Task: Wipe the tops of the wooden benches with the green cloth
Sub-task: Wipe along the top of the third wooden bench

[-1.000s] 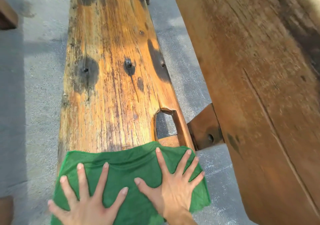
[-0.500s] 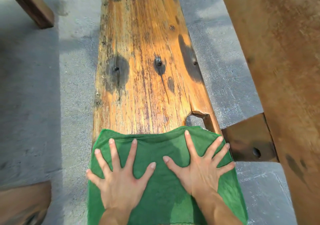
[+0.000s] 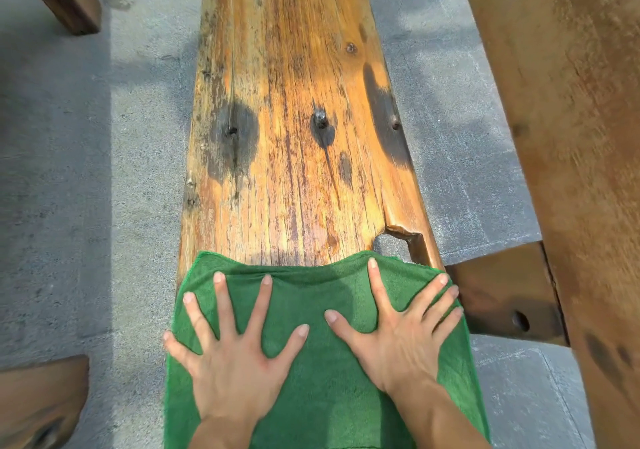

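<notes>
Both hands and the cloth have slid a little further along the plank since the earlier frame, now reaching the near lip of the notch in its right edge. Flat green microfibre cloth (image 3: 322, 372) covers the near end of the long, weathered orange-brown wooden desk (image 3: 294, 130), spanning it edge to edge. Left hand (image 3: 235, 358) and right hand (image 3: 401, 337) press palm-down on the cloth, fingers (image 3: 221, 296) spread wide, gripping nothing. Beyond the cloth's front edge, most of the desk top, with dark stains around its bolt heads, lies uncovered towards the far end, so most of this wipe looks still to do. Grey paving (image 3: 86, 171) lies below; a broad brown wooden beam (image 3: 571, 137) runs along the right
</notes>
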`<action>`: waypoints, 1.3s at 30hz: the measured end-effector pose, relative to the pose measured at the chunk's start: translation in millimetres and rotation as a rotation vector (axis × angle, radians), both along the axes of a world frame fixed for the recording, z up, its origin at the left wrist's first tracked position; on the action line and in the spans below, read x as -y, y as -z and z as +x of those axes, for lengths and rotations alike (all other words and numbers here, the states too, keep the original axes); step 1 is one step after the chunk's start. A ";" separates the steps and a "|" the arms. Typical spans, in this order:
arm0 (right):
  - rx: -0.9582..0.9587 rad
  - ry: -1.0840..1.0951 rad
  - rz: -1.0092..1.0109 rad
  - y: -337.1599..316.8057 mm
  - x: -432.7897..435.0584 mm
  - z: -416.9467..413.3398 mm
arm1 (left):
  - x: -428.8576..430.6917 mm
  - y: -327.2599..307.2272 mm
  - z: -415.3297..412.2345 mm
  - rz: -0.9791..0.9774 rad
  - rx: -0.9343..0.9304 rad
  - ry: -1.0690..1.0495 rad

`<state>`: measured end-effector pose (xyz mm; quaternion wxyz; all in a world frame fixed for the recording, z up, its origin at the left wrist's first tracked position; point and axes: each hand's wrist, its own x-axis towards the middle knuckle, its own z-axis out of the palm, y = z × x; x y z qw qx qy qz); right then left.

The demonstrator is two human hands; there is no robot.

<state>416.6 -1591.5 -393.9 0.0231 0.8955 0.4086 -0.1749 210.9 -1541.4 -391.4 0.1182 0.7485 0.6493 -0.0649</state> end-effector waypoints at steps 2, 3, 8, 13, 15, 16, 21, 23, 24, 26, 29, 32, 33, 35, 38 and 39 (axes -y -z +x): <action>0.011 -0.004 0.041 1.5 -4.7 2.4 | -5.7 -0.3 1.9 -0.008 -0.006 0.004; 0.010 -0.005 0.057 2.5 -8.5 3.7 | -9.8 0.0 2.8 -0.013 -0.007 0.003; 0.002 -0.011 0.106 4.5 -38.6 16.1 | -34.7 7.0 9.1 -0.011 0.019 -0.035; 0.001 0.005 0.118 4.4 -64.5 21.6 | -56.9 8.7 16.4 -0.013 0.032 -0.052; -0.021 0.018 0.118 3.9 -73.9 23.1 | -63.4 9.2 18.1 -0.013 0.029 -0.057; -0.039 0.028 0.125 3.6 -76.0 22.6 | -65.5 9.4 18.0 -0.016 0.025 -0.063; -0.084 0.081 0.122 3.3 -93.6 25.0 | -89.0 10.2 24.8 -0.020 0.011 -0.077; -0.090 0.080 0.141 3.5 -104.8 28.0 | -98.3 10.6 26.8 -0.008 0.014 -0.083; -0.087 0.080 0.153 4.1 -110.1 30.1 | -102.8 10.9 28.3 -0.005 0.016 -0.082; -0.087 0.082 0.165 4.8 -116.2 32.4 | -107.1 10.7 30.1 -0.011 0.024 -0.080; -0.088 0.076 0.173 4.9 -126.8 34.6 | -115.5 8.8 32.2 -0.013 0.036 -0.085; -0.099 0.072 0.169 6.0 -142.5 38.5 | -131.4 10.0 35.7 -0.007 0.041 -0.093; -0.099 0.075 0.170 5.8 -144.6 38.0 | -135.2 10.0 36.7 -0.001 0.042 -0.090; -0.080 0.089 0.188 7.1 -150.6 37.9 | -146.7 11.6 39.6 0.004 0.042 -0.084; -0.064 0.094 0.192 6.6 -153.7 36.3 | -154.8 12.3 40.6 0.022 0.042 -0.074; -0.061 0.090 0.179 5.8 -156.1 38.0 | -156.7 12.2 42.4 0.026 0.046 -0.071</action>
